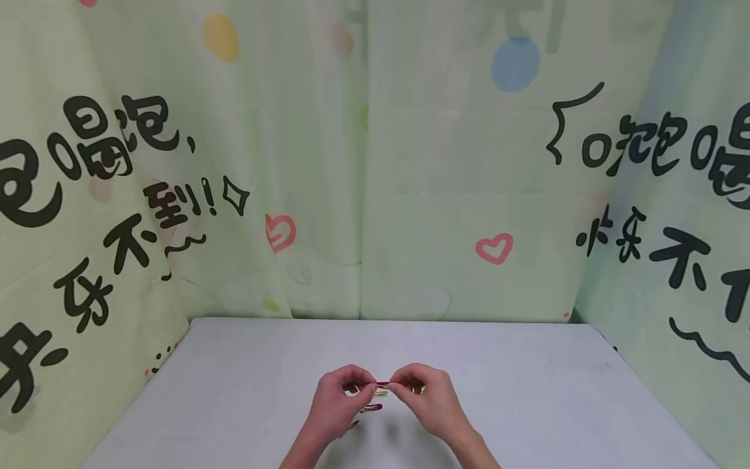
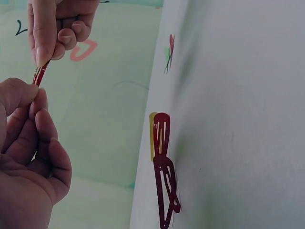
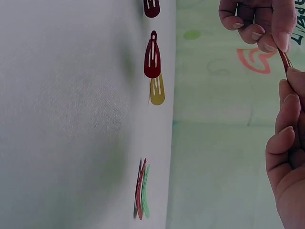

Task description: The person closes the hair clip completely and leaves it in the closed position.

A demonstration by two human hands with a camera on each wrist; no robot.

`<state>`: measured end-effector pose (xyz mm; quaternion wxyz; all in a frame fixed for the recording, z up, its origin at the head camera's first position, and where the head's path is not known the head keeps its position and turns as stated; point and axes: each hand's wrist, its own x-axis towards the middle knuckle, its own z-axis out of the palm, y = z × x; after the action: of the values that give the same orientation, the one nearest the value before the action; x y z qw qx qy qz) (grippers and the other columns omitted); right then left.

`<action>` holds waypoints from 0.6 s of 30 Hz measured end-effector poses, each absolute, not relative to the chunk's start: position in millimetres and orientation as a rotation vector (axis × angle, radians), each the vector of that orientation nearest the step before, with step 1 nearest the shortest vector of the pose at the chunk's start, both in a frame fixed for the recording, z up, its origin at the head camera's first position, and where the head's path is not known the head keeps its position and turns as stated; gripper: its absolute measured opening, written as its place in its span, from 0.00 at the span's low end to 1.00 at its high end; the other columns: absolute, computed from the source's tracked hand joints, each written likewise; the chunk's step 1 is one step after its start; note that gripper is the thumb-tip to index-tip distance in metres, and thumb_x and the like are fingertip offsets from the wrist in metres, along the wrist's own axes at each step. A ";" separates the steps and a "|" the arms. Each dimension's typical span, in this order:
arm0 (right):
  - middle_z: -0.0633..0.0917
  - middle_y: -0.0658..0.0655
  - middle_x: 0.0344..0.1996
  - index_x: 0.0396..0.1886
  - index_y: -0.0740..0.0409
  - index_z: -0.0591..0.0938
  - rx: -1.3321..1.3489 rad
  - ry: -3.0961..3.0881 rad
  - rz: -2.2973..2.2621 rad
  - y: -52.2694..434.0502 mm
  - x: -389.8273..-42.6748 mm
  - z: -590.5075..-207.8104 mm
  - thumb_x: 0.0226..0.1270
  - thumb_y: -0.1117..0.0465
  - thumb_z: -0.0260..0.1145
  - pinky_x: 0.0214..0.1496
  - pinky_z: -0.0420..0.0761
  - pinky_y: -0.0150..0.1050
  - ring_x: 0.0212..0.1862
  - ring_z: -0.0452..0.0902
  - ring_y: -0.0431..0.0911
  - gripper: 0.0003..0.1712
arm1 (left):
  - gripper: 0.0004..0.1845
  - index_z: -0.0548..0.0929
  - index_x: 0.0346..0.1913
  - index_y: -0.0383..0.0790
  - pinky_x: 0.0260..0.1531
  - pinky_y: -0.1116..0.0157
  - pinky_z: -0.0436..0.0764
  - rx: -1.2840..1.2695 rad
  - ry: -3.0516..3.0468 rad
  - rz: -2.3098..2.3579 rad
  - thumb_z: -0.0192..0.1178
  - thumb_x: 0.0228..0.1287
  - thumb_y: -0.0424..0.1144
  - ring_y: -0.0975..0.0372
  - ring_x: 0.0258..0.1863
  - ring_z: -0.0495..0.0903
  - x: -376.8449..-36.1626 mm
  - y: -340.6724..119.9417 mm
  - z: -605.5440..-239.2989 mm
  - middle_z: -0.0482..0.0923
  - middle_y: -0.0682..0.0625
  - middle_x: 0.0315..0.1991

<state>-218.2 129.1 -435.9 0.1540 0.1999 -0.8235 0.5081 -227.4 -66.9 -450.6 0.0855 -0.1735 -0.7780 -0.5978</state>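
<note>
A red snap hair clip (image 2: 42,72) is stretched between both hands above the table. My left hand (image 1: 338,402) pinches one end of it between thumb and fingertips; my right hand (image 1: 432,402) pinches the other end the same way. Beneath them on the table, near the left hand, lie more snap clips: a dark red clip (image 3: 152,71), a yellow clip (image 3: 157,98) partly under it, and another dark red clip (image 2: 165,161) whose end meets the first one. Fingertips hide parts of the held clip.
Thin red, green and dark strips (image 3: 145,191) lie close together on the table on the right hand's side, mostly hidden behind that hand in the head view. The white table (image 1: 263,352) backs onto a pale green printed curtain (image 1: 422,169), which also runs along both sides.
</note>
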 end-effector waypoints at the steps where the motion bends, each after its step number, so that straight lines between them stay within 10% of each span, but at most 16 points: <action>1: 0.82 0.42 0.24 0.30 0.56 0.87 0.571 -2.366 1.454 128.9 -219.0 -436.7 0.61 0.68 0.75 0.29 0.74 0.33 0.26 0.72 0.37 0.05 | 0.01 0.87 0.33 0.36 0.37 0.66 0.77 -0.512 -2.318 -1.766 0.68 0.60 0.31 0.65 0.30 0.78 -227.6 -66.3 -451.3 0.83 0.56 0.28; 18: 0.81 0.38 0.27 0.33 0.51 0.84 0.854 -2.267 1.074 133.1 -225.1 -449.0 0.52 0.73 0.78 0.28 0.77 0.35 0.29 0.75 0.32 0.16 | 0.02 0.85 0.34 0.35 0.28 0.69 0.78 -0.394 -2.368 -1.840 0.67 0.59 0.30 0.62 0.27 0.78 -227.7 -63.2 -452.7 0.82 0.52 0.27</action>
<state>-225.1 133.1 -449.0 0.2433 0.3126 -0.8297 0.3933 -227.7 -63.2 -452.7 0.0586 -0.1301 -0.7815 -0.6073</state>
